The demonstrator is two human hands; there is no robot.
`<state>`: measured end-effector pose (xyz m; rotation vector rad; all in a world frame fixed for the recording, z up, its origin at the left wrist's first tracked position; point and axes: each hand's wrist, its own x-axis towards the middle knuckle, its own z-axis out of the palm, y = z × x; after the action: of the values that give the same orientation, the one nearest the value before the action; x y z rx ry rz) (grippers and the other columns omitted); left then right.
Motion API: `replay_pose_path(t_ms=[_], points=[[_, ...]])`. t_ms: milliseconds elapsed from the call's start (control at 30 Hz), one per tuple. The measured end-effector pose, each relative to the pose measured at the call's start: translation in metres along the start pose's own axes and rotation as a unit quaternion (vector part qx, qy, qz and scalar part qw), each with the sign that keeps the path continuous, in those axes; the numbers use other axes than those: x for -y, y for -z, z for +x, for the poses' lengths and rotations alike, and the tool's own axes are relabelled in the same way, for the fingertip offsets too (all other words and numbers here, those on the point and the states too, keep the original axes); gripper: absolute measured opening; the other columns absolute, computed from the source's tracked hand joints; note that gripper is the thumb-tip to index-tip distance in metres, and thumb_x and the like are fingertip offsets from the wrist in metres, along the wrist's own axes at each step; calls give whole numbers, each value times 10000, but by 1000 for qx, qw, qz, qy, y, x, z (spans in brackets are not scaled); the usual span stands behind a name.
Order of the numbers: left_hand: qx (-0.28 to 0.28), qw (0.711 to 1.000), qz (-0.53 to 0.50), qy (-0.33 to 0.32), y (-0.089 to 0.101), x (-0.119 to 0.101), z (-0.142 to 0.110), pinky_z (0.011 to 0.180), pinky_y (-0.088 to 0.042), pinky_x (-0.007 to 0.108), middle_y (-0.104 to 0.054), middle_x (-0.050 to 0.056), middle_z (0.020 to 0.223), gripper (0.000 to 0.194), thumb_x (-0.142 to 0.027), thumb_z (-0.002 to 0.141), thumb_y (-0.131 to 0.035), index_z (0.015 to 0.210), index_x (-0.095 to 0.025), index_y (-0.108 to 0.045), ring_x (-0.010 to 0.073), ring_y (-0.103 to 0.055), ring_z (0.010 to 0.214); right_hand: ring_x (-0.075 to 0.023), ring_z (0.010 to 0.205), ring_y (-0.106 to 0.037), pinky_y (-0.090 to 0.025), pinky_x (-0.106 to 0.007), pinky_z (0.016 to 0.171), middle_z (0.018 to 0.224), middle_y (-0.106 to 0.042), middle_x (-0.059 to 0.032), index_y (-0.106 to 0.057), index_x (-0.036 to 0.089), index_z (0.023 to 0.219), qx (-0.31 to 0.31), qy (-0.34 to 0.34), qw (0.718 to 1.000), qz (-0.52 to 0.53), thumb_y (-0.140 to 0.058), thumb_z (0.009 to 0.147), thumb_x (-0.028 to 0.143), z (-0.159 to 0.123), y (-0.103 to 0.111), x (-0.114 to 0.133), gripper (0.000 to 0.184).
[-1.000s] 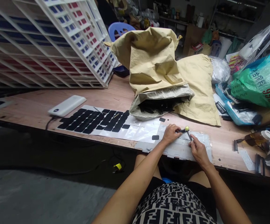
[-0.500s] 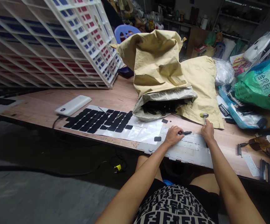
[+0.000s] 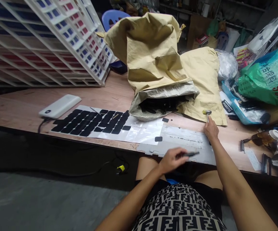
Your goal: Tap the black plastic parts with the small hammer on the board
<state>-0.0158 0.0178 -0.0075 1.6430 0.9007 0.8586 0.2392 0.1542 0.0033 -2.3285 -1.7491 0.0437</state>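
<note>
My left hand (image 3: 173, 160), slightly smeared by motion, is closed on a slim black piece (image 3: 192, 154) that points right, over the front edge of the table. My right hand (image 3: 211, 131) is wrapped round the handle of a small hammer (image 3: 207, 112). Its head, part yellowish and part metal, stands upright above the fist, in front of the flat beige sack. Between the hands lies a worn grey sheet (image 3: 177, 138) at the table edge. One small black rounded pad (image 3: 158, 139) rests at the sheet's left end.
Rows of black pads (image 3: 90, 122) lie on white plastic to the left, beside a white power bank (image 3: 60, 106) with a cable. An open beige sack (image 3: 155, 61) holding black pieces stands behind. A large white crate (image 3: 57, 48) is far left; a green bag (image 3: 266, 81) and brown bottle (image 3: 261, 138) are right.
My left hand has come down and back toward my body with the slim black piece, off the grey sheet. My right hand keeps hold of the hammer. The view has shifted a little.
</note>
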Motion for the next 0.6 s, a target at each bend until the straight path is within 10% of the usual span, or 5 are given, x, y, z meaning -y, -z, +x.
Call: replay_pose_path(t_ms=[133, 333, 467, 600], points=[[120, 980, -48, 154, -29, 15, -62, 584, -394, 224, -635, -26, 693, 241, -370, 807, -691, 960, -193, -748, 113, -544, 628, -231, 983, -582, -414, -310, 803, 1137, -640, -114, -423, 212, 1498, -4, 7, 1000, -3, -375, 965, 231, 1, -1, 0, 535], [34, 930, 95, 353, -65, 77, -45, 703, -467, 284, -675, 15, 738, 212, -357, 819, -646, 892, -186, -749, 205, -652, 793, -223, 978, -582, -426, -302, 812, 1140, -636, -119, -419, 204, 1503, 1, 3, 1000, -7, -385, 964, 223, -1, 2, 2, 540], [66, 923, 141, 351, -71, 77, -29, 795, -492, 307, -742, 67, 949, 278, -322, 837, -627, 1064, -214, -745, 251, -686, 954, -226, 981, -590, -432, -306, 818, 1135, -639, -122, -418, 206, 1506, 0, 2, 1000, -4, -393, 966, 226, -1, 2, 1, 540], [217, 942, 94, 237, -53, 37, -27, 693, -484, 274, -744, 36, 855, 338, -391, 796, -677, 1075, -218, -755, 206, -684, 786, -237, 984, -591, -437, -319, 817, 1131, -640, -120, -418, 219, 1506, -2, 4, 1000, 12, -386, 963, 227, 0, 0, 0, 544]])
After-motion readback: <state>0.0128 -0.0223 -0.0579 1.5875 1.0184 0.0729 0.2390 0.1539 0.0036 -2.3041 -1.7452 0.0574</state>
